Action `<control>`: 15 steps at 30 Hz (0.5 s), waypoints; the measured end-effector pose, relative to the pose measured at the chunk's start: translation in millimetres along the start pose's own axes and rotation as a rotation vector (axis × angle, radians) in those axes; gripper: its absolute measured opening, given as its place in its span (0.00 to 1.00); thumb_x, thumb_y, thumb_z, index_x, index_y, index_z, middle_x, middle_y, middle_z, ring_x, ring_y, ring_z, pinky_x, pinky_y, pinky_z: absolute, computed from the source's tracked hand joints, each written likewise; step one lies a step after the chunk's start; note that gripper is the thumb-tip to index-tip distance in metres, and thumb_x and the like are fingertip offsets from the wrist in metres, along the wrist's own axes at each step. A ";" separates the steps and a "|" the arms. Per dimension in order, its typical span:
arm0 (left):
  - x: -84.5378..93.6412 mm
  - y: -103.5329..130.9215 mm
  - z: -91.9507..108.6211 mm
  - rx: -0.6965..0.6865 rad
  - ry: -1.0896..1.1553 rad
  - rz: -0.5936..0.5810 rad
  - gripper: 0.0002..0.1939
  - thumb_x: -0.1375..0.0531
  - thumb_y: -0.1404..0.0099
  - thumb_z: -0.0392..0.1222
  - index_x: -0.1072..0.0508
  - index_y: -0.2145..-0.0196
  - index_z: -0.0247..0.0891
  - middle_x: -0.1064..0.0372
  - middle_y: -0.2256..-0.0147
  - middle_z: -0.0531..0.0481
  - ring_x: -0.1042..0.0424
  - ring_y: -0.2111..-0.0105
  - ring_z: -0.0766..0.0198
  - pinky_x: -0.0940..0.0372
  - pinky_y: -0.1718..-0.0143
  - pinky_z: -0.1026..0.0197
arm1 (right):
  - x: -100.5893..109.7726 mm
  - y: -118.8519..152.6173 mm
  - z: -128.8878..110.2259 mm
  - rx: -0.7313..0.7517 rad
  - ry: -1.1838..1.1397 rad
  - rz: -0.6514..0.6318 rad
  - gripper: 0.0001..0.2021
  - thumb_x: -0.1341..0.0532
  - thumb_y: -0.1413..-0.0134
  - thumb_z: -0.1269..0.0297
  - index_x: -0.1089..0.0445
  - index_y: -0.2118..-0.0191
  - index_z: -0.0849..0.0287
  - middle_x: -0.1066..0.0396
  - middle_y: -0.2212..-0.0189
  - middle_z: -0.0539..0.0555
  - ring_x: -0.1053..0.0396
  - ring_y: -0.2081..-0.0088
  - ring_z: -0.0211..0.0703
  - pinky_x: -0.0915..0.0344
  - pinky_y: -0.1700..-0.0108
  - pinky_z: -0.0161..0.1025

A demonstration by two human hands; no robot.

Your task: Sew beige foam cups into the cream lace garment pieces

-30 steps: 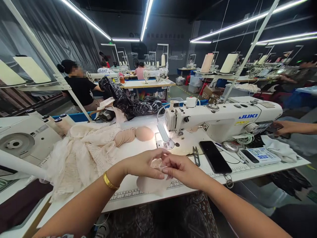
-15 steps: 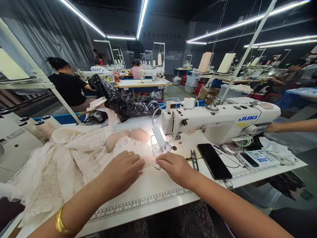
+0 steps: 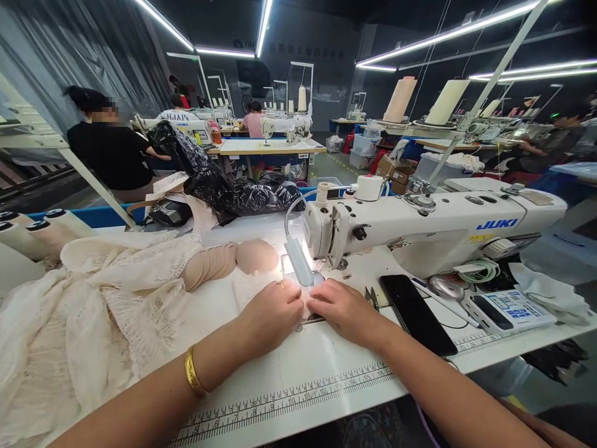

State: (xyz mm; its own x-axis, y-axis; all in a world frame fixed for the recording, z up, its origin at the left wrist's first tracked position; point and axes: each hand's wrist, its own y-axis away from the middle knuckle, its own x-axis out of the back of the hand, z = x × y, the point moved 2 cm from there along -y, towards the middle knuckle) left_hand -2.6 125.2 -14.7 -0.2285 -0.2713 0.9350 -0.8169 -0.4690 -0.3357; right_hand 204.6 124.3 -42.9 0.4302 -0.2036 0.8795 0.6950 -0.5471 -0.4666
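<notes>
My left hand is closed on a pale lace-like fabric piece that lies by the sewing machine's needle area. Close beside it, my right hand has its fingers bent and pressed together at the right edge of the same fabric, most of which the hands hide. Above the fingertips hangs a small work lamp on a bendable neck, lighting the spot brightly. The white sewing machine stands behind my right hand; its needle is hidden. A fanned stack of beige round pads lies left of the machine.
Cream lace garments are heaped on the left. Right of my hand lie thread snips, a black phone and a white box-shaped device. A black plastic bag sits behind. A ruler strip edges the table. Other people work beyond.
Both hands have come closer together at the needle area. The left moved right with its fingers drawn in. The view shifted, and a forearm behind the machine at right is out of sight.
</notes>
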 end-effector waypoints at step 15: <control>-9.3 4.3 1.8 0.074 0.087 0.028 0.16 0.50 0.24 0.33 0.31 0.70 0.36 0.36 0.71 0.50 0.43 0.71 0.62 0.44 0.66 0.57 | 16.1 1.5 0.3 -0.046 -0.144 -0.084 0.17 0.48 0.34 0.80 0.23 0.56 0.56 0.29 0.68 0.53 0.38 0.64 0.45 0.39 0.66 0.39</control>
State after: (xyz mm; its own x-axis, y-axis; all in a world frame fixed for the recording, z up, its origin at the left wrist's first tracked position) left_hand -3.0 124.1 -25.1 -0.2990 -0.2125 0.9303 -0.7689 -0.5238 -0.3667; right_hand 212.8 120.5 -29.4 0.4525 -0.0388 0.8909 0.7060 -0.5948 -0.3845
